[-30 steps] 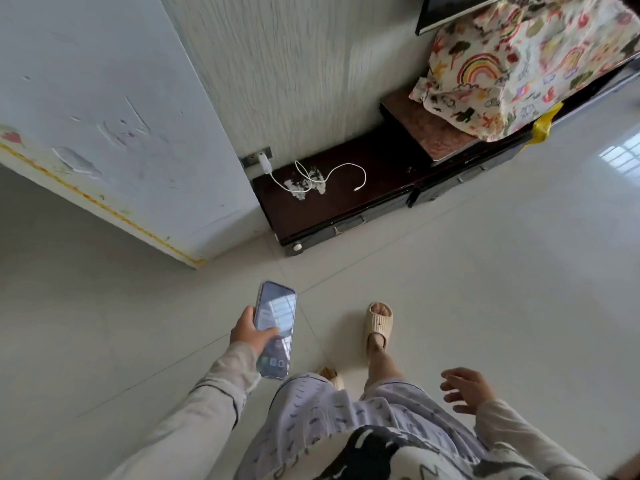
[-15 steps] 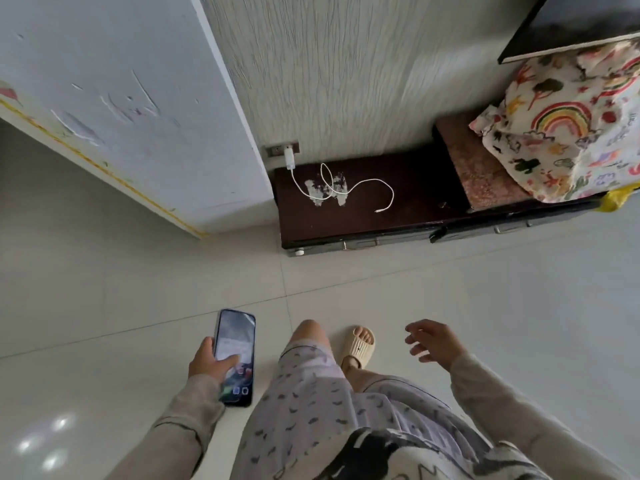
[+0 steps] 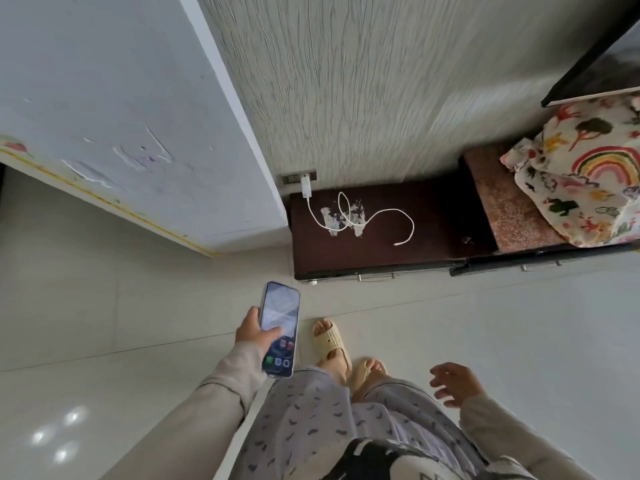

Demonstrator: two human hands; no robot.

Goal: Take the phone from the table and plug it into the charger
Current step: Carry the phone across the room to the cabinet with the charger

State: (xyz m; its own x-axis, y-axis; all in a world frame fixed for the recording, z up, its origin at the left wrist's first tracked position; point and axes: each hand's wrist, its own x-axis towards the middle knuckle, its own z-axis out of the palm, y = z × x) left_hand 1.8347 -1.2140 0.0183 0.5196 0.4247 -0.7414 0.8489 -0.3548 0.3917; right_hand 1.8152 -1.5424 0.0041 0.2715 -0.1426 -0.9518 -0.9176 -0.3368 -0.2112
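My left hand [image 3: 254,330] holds a phone [image 3: 280,328] upright, screen lit and facing me, above the tiled floor. A white charger [image 3: 305,186] sits in a wall socket just above a low dark cabinet [image 3: 426,244]. Its white cable [image 3: 360,220] loops across the cabinet top, and the free plug end [image 3: 397,243] lies toward the right. My right hand [image 3: 456,383] hangs empty at the lower right with fingers spread. The phone is well short of the cable, about one floor tile away.
A white wall corner [image 3: 242,202] juts out left of the cabinet. A patterned cloth [image 3: 581,181] covers something on the raised right part of the cabinet, under a dark screen edge [image 3: 595,74]. My feet in beige slippers [image 3: 330,342] stand on the glossy tiles.
I have stepped closer to the cabinet, which now looks larger. My left hand has raised the phone forward and up. My right hand stays empty, lower at my side.
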